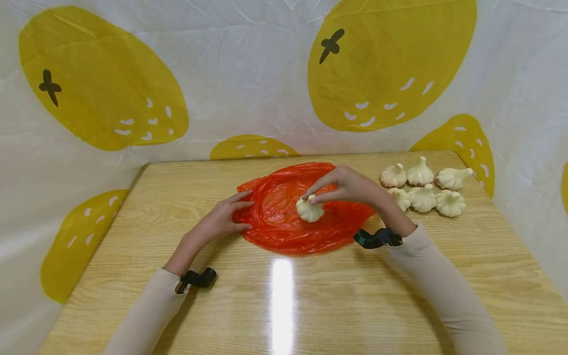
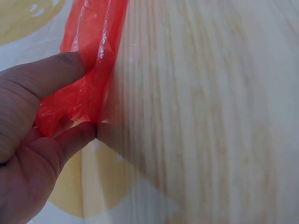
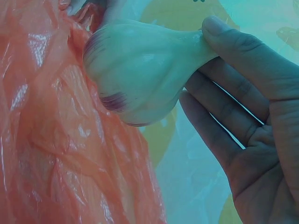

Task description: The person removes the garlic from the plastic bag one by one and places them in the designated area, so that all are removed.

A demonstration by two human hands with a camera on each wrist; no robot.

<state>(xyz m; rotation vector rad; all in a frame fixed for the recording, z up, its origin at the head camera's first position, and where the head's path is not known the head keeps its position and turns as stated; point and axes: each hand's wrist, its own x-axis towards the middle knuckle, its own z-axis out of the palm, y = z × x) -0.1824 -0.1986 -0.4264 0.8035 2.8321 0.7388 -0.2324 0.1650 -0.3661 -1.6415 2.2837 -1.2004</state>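
A red plastic bag (image 1: 275, 231) lies crumpled and spread on the table. At its left edge my left hand (image 1: 222, 217) holds the bag's rim between thumb and fingers. The left wrist view shows the thumb against the red film (image 2: 100, 70), with part of the fingers hidden behind it. My right hand (image 1: 350, 186) pinches a garlic bulb (image 1: 310, 209) by its stem, above the middle of the bag. In the right wrist view the pale bulb (image 3: 140, 70) has purple streaks near its base, and thumb and fingertips meet at its neck.
Several more garlic bulbs (image 1: 423, 198) stand in two rows at the table's back right, partly behind the right forearm. The wooden table (image 1: 222, 315) meets a white cloth (image 1: 248, 84) with yellow fruit prints along the back and sides. Black cameras (image 1: 201, 277) sit on both wrists.
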